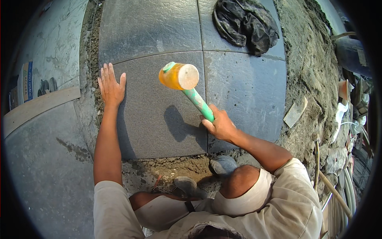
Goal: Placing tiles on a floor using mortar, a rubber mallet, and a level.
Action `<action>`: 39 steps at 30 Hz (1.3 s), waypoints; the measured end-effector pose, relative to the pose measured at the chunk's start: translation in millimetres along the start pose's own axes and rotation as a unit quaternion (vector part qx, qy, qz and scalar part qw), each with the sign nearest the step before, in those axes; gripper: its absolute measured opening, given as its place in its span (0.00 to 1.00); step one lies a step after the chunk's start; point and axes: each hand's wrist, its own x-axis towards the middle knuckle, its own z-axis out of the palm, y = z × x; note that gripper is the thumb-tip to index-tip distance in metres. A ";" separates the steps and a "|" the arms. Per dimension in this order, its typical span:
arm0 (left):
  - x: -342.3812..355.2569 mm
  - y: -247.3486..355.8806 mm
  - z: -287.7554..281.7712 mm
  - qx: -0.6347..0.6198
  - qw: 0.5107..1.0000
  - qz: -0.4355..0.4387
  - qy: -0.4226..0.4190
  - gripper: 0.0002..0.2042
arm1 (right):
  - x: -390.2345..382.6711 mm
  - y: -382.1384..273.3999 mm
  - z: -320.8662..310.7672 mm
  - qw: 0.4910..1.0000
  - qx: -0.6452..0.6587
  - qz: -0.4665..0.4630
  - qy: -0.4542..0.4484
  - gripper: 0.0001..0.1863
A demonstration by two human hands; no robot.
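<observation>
In my right hand (221,125) is a rubber mallet (170,78), gripped low on its green handle. Its amber head, with a pale worn face, is raised above a dark grey paving tile (159,107), and its shadow falls on that tile. My left hand (111,87) lies flat at the tile's left edge near the far corner, fingers stretched forward and thumb apart. To the right, a second tile (246,91) meets this one along a straight joint. Two more tiles adjoin them on the far side.
A crumpled black cloth (246,24) lies across the far right tile. Rough mortar (306,59) borders the right side, with a loose flat scrap (295,112) on it. Along the left runs a taut string (92,44). A wooden board (41,105) and boxes (26,81) stand farther left.
</observation>
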 end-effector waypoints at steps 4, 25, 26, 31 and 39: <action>-0.3 1.1 3.2 0.003 1.000 0.000 0.004 0.37 | 9.6 -7.9 4.2 1.000 0.023 0.004 0.012 0.15; 5.7 -10.6 29.5 -0.016 0.996 0.018 0.091 0.40 | -23.9 23.2 16.1 0.996 -0.006 0.064 0.068 0.14; 4.9 -9.2 27.9 -0.017 0.996 0.013 0.085 0.40 | -25.9 16.5 12.6 0.997 -0.028 0.044 0.050 0.14; 0.6 -7.3 20.7 0.008 0.998 -0.007 0.067 0.40 | -24.3 -5.2 18.3 0.988 -0.003 -0.127 0.090 0.14; 1.0 -4.1 14.3 0.008 0.999 -0.022 0.046 0.37 | 42.3 -53.6 25.4 0.986 -0.157 -0.043 -0.039 0.18</action>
